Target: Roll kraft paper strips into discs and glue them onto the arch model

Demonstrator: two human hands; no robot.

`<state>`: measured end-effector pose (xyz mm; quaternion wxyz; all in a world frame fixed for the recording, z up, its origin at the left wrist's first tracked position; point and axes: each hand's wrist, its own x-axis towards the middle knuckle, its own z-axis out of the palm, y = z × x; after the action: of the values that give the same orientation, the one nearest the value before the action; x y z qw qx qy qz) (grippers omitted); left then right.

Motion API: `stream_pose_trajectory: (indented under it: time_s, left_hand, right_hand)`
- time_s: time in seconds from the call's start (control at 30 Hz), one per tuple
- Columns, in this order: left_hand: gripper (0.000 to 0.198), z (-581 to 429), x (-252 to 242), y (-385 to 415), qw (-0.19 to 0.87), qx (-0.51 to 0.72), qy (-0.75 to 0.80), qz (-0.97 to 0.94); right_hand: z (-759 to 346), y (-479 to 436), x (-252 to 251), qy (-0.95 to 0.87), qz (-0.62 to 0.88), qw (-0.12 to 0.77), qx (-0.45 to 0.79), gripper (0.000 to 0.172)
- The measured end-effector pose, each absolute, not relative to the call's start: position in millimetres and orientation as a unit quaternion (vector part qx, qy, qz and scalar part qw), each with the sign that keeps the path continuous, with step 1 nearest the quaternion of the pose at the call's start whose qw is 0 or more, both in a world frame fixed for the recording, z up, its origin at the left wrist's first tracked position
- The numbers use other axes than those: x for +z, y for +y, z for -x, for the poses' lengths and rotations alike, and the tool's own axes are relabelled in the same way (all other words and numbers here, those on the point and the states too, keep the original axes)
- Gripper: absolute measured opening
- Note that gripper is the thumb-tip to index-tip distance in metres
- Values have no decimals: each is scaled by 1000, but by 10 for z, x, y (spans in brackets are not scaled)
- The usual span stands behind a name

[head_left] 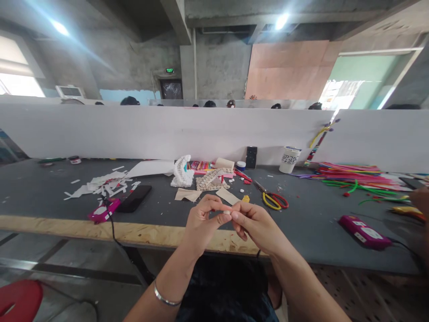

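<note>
My left hand [203,222] and my right hand [256,226] meet above the table's front edge. Their fingertips pinch a small white piece [227,213], mostly hidden by my fingers. Just beyond my hands lie two tan paper scraps [228,195] [186,194]. A beige model with rows of small white bits [211,180] stands further back, beside a white crumpled model [183,173]. Yellow-and-red-handled scissors [271,198] lie to the right of my hands. A black phone [134,198] lies to the left.
The dark grey table [301,228] has a wooden front edge. On it are white paper scraps, magenta power banks [363,231], a white cup [288,159] and colored pipe cleaners [351,179]. A white partition [161,132] runs behind it. A blurred hand [418,201] shows at the right edge.
</note>
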<state>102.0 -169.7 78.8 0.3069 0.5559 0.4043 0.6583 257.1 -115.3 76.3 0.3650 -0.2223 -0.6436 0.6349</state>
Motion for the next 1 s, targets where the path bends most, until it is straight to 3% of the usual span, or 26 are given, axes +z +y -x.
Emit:
stream_pose_trajectory:
  time_s: [0.17,0.3,0.37,0.5,0.6,0.8,1.0]
  left_hand:
    - [12,-1041,720,-1689,346,655,381,-553]
    - [13,-1039,755,-1682,300,632,372,-610]
    - [11,-1022,822,-1711,211,589,394,-673]
    - [9,-992,960,-1817,-83,387,443,-805]
    - [11,-986,976,-1852,-184,308,432,-828]
    - [6,-956,917,-1823,-194,382,405,-808]
    - [4,-941,958,-1842,-192,451,397,-776]
  right_hand:
    - [-2620,-1183,743,-658,241,340,627,43]
    - [-2681,-1170,757,-669,233,345,616,42]
    - [-2723,-1143,782,-688,246,342,591,41]
    - [-2808,-1097,852,-753,298,281,515,33]
    - [-2830,-1098,884,-764,308,258,505,30]
    - [-2777,-1138,881,-727,247,303,564,34]
    - [-2709,-1231,830,-673,237,405,572,31]
